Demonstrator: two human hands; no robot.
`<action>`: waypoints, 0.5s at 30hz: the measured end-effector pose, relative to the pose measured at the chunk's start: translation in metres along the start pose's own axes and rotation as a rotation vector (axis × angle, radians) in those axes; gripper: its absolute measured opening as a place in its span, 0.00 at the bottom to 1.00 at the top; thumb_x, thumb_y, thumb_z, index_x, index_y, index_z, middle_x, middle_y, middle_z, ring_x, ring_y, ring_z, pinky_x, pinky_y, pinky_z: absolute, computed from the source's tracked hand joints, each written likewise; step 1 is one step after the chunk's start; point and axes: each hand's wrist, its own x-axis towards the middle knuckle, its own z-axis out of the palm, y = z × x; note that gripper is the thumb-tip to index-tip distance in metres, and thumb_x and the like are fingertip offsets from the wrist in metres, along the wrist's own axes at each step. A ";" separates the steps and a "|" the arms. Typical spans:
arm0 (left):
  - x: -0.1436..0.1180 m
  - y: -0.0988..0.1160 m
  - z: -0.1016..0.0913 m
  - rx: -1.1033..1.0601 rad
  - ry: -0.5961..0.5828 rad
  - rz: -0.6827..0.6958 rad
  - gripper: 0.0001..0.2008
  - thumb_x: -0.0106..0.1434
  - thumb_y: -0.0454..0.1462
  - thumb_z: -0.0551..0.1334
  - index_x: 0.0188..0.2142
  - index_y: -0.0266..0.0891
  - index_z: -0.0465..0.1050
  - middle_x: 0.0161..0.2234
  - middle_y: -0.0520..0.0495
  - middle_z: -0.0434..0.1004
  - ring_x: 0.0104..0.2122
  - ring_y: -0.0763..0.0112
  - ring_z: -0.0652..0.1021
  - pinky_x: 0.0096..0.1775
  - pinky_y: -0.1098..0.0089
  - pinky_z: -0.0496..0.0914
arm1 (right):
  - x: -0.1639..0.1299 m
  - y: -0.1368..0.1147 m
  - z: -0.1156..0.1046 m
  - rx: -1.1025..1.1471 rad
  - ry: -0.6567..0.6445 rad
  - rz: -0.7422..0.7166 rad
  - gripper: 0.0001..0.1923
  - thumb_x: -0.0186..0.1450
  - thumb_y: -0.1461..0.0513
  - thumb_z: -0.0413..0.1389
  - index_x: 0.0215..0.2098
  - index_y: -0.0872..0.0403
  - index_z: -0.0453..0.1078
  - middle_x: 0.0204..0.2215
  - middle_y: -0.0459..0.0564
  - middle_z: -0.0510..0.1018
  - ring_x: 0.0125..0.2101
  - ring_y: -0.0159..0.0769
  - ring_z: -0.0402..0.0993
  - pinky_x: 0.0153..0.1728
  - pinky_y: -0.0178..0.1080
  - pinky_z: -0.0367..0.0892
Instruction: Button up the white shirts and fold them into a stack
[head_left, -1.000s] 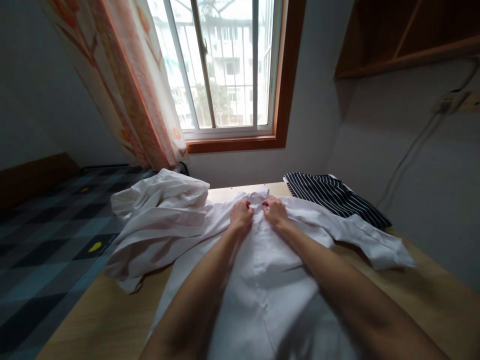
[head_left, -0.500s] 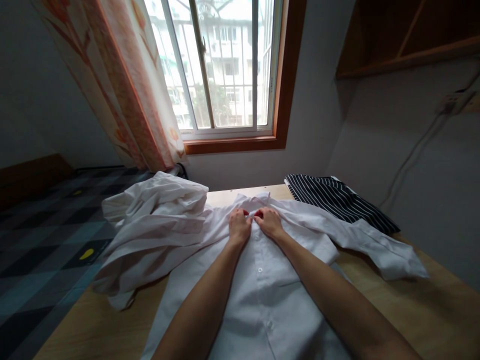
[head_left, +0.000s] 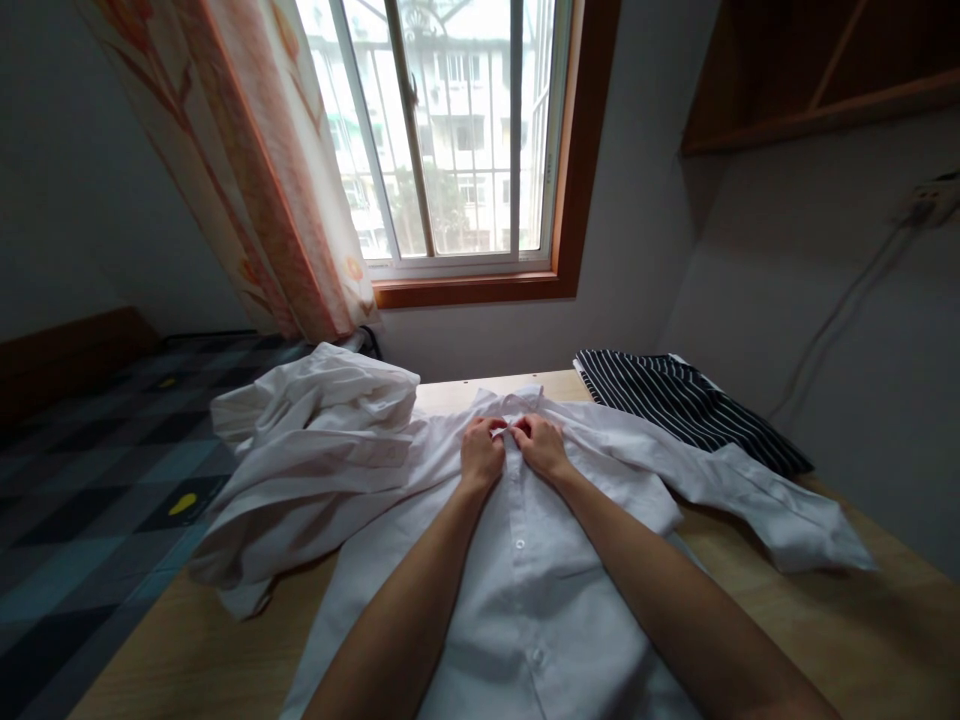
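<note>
A white button-up shirt (head_left: 555,600) lies front side up on the wooden table, its collar (head_left: 510,400) at the far end and one sleeve (head_left: 780,510) stretched out to the right. Just below the collar, my left hand (head_left: 484,450) pinches the front placket. My right hand (head_left: 540,445) pinches the placket close beside it, the fingertips of both hands nearly meeting. Whatever lies between the fingertips is too small to make out. Lower on the placket, buttons (head_left: 520,544) show down the middle of the shirt.
To the left, a crumpled heap of white cloth (head_left: 322,420) rests on the table (head_left: 840,610) and overlaps the shirt. Folded black-and-white striped fabric (head_left: 675,395) lies at the back right. A checked bed (head_left: 97,470) borders the table on the left, with a window (head_left: 457,150) behind.
Both hands stay at the top of the placket, with only small finger shifts. The whole view has moved slightly; the shirt lies as before.
</note>
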 end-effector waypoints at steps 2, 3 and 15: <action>0.001 0.003 -0.002 -0.035 0.029 -0.008 0.13 0.55 0.27 0.58 0.34 0.37 0.79 0.36 0.45 0.77 0.36 0.68 0.75 0.44 0.68 0.69 | -0.002 0.000 -0.001 0.025 0.012 0.005 0.07 0.65 0.59 0.53 0.34 0.54 0.71 0.37 0.51 0.78 0.41 0.40 0.71 0.45 0.42 0.56; 0.001 0.004 -0.002 -0.052 0.037 -0.007 0.11 0.56 0.28 0.58 0.34 0.37 0.79 0.36 0.45 0.77 0.36 0.67 0.75 0.44 0.68 0.69 | -0.002 0.000 -0.002 0.038 0.020 0.009 0.07 0.65 0.59 0.53 0.33 0.54 0.71 0.37 0.50 0.78 0.41 0.40 0.71 0.45 0.42 0.56; 0.004 0.004 0.002 -0.165 0.095 0.056 0.04 0.56 0.33 0.63 0.28 0.37 0.77 0.30 0.49 0.75 0.32 0.70 0.73 0.39 0.70 0.67 | -0.006 -0.002 -0.003 0.179 0.089 -0.010 0.07 0.63 0.59 0.53 0.31 0.53 0.70 0.34 0.49 0.77 0.37 0.39 0.71 0.44 0.42 0.58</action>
